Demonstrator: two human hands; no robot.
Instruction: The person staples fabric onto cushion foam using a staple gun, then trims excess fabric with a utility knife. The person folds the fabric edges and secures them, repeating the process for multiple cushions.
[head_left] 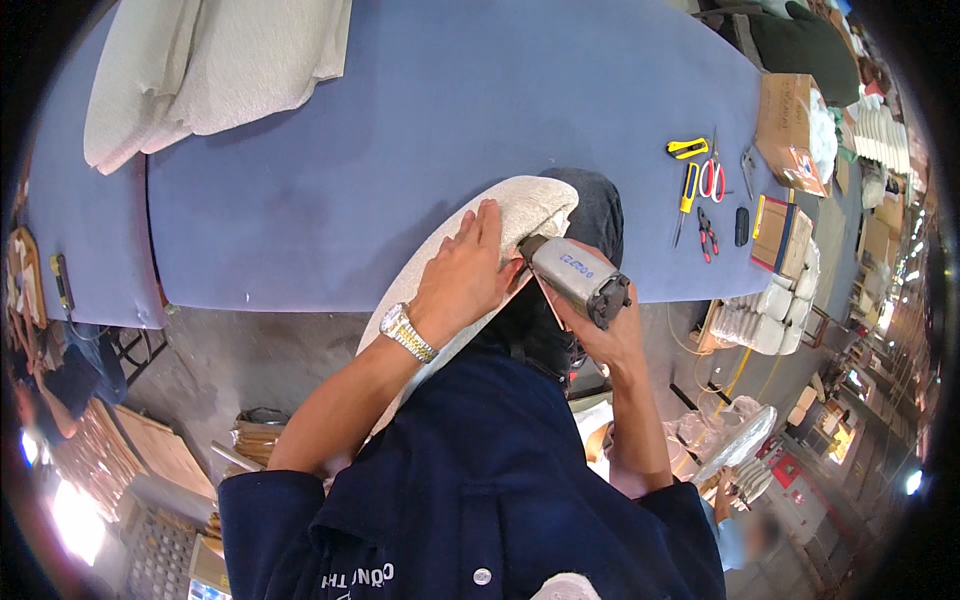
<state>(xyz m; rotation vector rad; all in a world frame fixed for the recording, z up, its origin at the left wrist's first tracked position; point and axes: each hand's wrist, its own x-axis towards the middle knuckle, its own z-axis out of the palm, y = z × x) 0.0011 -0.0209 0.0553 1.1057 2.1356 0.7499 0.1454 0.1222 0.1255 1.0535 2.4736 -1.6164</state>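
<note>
Two hands work at the blue tabletop (400, 150) edge: my left hand (462, 275) lies flat on a cream upholstered panel (520, 205), my right hand (605, 335) wrapped around a staple gun (578, 280). Fingers near the nozzle risk a staple if fabric slips.

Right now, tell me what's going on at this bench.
A person in a dark blue shirt works at a blue table. The left hand presses flat on a cream upholstered panel, tilted up off the table's near edge. The right hand grips a grey staple-gun-like tool, its nose at the panel's edge. Scissors and cutters lie farther right.
</note>
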